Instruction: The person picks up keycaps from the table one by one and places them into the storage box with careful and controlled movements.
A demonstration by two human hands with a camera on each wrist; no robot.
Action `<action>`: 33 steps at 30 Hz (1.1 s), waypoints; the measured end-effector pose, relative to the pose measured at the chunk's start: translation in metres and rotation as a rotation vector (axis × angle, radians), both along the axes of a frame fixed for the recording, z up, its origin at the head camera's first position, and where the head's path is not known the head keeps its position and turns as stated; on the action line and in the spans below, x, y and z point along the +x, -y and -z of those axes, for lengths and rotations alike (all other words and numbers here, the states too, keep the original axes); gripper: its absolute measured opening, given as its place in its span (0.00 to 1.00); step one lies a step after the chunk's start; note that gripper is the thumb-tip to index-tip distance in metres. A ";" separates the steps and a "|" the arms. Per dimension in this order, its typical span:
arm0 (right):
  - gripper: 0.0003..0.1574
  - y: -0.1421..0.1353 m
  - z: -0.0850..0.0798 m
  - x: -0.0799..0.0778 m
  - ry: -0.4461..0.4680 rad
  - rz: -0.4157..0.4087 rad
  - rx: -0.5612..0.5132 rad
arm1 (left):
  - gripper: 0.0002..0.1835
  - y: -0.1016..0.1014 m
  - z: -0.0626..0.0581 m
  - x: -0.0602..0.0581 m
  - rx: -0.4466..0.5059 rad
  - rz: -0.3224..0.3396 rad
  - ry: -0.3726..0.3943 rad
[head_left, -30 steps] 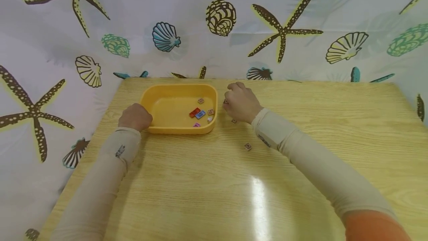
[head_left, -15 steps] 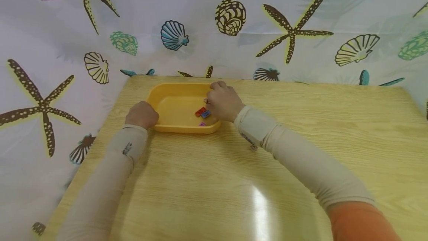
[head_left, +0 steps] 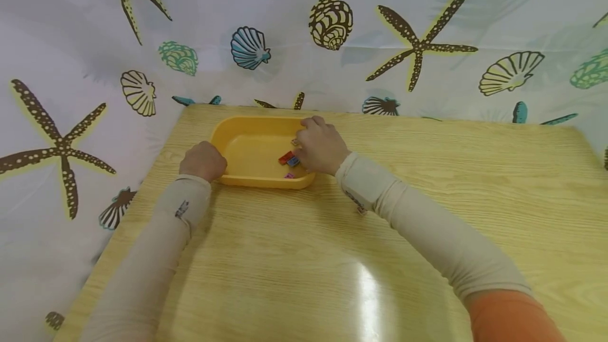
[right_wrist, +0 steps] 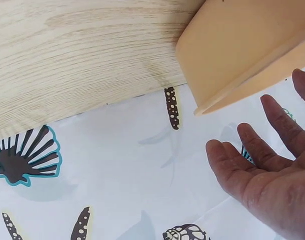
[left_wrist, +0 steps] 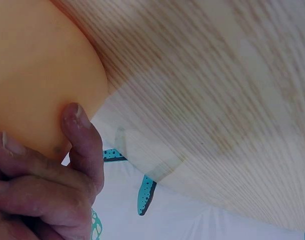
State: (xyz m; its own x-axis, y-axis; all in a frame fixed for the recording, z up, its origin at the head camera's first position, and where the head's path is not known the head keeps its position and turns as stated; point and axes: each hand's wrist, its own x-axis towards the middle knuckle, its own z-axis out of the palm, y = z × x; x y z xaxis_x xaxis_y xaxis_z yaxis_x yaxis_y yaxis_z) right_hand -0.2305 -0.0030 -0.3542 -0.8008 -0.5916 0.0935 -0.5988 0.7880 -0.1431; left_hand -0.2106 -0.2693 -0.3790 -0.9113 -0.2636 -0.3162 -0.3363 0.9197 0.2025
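A yellow plastic tub [head_left: 258, 180] stands at the back left of the wooden table. My left hand [head_left: 203, 161] grips its left end; in the left wrist view one fingertip lies against the outer wall. Over the tub's right end hangs my right hand [head_left: 324, 146], its fingers spread and loosely bent in the right wrist view, the thumb out of sight. Below its fingertips, inside the tub, lie a red tile [head_left: 286, 158], a blue tile [head_left: 293, 161], a pink piece [head_left: 289, 176] and a small pale square tile [head_left: 295, 142].
Another small square tile [head_left: 362, 210] lies on the table [head_left: 266, 257], partly covered by the right sleeve [head_left: 370, 186]. Behind the table's back edge hangs a white cloth [head_left: 285, 73] printed with starfish and shells.
My right hand has moved left from the tabletop to over the tub's right end, then stayed there. The left hand keeps its grip on the tub. The head view has shifted slightly.
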 end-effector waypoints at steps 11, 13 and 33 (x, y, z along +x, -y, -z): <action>0.19 -0.025 0.002 0.006 -0.027 0.054 0.031 | 0.13 0.000 -0.001 0.001 -0.027 0.010 0.032; 0.19 -0.032 0.003 0.008 -0.048 0.050 0.021 | 0.13 0.001 -0.002 0.001 -0.024 0.012 0.025; 0.16 -0.129 0.015 0.052 -0.079 0.082 -0.086 | 0.12 -0.003 -0.001 0.000 -0.027 -0.005 0.043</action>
State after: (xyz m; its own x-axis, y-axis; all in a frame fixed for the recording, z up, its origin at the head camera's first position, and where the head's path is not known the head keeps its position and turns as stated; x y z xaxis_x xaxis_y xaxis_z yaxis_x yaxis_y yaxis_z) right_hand -0.1783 0.1260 -0.3696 -0.8342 -0.5117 0.2054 -0.5451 0.8216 -0.1671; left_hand -0.2110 -0.2665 -0.3777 -0.8956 -0.2773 -0.3477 -0.3491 0.9228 0.1631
